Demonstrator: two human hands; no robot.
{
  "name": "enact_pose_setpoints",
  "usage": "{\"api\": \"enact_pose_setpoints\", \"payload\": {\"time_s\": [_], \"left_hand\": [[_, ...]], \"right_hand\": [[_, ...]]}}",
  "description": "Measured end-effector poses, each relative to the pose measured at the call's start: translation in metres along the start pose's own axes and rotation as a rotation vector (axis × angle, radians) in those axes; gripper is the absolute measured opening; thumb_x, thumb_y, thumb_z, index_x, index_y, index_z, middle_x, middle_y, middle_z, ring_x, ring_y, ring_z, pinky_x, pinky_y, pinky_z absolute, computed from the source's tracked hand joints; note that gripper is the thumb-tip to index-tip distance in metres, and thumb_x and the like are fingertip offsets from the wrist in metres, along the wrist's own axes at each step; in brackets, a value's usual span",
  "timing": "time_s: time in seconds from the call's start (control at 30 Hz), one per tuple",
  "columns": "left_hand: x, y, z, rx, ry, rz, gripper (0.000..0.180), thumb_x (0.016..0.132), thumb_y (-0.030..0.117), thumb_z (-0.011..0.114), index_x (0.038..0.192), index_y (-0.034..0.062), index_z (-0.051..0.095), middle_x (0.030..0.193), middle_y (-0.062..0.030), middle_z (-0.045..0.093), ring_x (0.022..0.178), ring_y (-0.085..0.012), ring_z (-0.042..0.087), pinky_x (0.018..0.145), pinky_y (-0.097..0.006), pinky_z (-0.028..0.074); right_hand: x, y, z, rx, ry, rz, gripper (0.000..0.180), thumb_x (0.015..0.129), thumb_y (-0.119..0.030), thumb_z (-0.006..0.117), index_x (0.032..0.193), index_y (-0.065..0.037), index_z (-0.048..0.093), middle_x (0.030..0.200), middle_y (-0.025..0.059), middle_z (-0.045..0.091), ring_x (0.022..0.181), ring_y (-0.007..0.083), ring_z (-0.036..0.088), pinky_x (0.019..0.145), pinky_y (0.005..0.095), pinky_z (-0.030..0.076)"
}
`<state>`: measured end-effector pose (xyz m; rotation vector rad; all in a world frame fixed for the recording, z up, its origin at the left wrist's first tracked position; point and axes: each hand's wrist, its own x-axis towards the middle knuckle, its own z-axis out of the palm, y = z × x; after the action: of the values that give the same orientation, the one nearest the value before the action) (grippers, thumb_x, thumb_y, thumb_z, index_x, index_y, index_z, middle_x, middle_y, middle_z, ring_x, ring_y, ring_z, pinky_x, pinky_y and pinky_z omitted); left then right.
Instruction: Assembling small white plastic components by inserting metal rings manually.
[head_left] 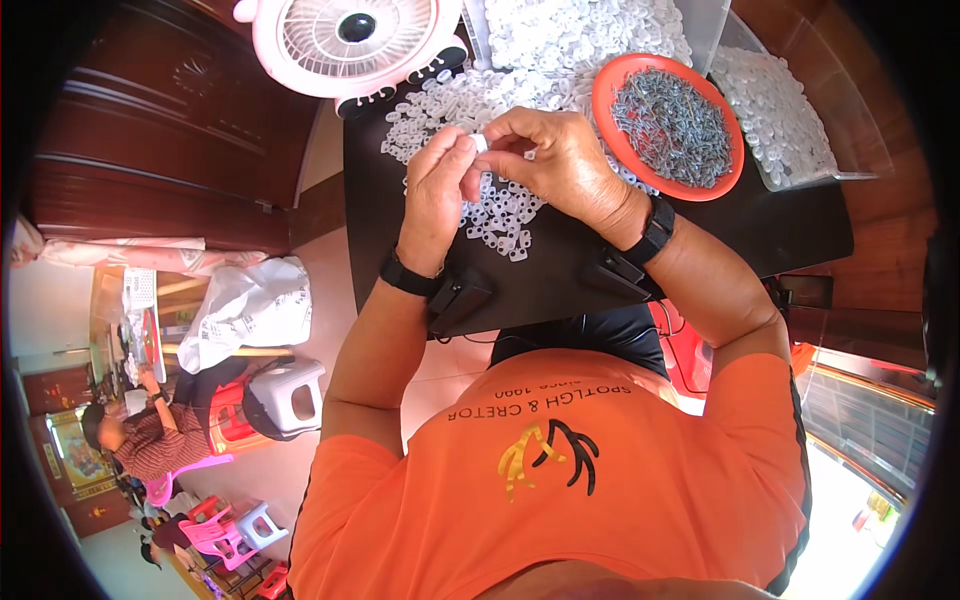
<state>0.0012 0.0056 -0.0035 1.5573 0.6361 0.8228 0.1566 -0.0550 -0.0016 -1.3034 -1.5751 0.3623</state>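
In front of me, above the dark table, my left hand (pixel 441 182) pinches a small white plastic cable clip (pixel 480 144) between thumb and fingers. My right hand (pixel 560 160) meets it from the other side, its thumb and forefinger closed at the same clip. Whether a nail is also in those fingertips is hidden. Under and beyond both hands lies a spread of loose white clips (pixel 500 215). Right of my right hand, an orange plate (pixel 606 118) bears a heap of thin grey metal nails (pixel 675 125).
A pink-and-white fan (pixel 357 28) stands at the far left of the table (pixel 400 270). Clear bins of white pieces (pixel 780 120) are at the back and right. Two black devices (pixel 462 298) sit by the near edge. Another person (pixel 160 435) sits away to the left, near stools (pixel 290 395).
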Motion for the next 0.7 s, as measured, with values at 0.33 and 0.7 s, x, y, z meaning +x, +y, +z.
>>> {"api": "enact_pose_setpoints", "payload": {"time_s": [0.33,0.7], "left_hand": [[-0.003,0.002,0.003,0.002,0.058,-0.009,0.026,0.093,0.024,0.05,0.079,0.0026,0.057,0.058,0.0032,0.043,0.048,-0.0035,0.037,0.044,-0.019,0.029],[-0.003,-0.001,0.001,-0.057,0.032,-0.07,0.028,0.093,0.026,0.049,0.077,0.0038,0.055,0.058,0.0044,0.042,0.049,-0.003,0.036,0.043,-0.019,0.028]], "right_hand": [[0.0,-0.011,-0.002,-0.2,-0.032,-0.096,0.021,0.074,-0.014,0.073,0.091,-0.003,0.066,0.074,0.0107,0.066,0.066,0.0209,0.067,0.06,0.0293,0.052],[-0.001,-0.004,0.001,-0.123,-0.094,-0.091,0.022,0.073,-0.01,0.073,0.093,-0.003,0.065,0.075,0.0105,0.067,0.068,0.0195,0.067,0.062,0.0288,0.053]]}}
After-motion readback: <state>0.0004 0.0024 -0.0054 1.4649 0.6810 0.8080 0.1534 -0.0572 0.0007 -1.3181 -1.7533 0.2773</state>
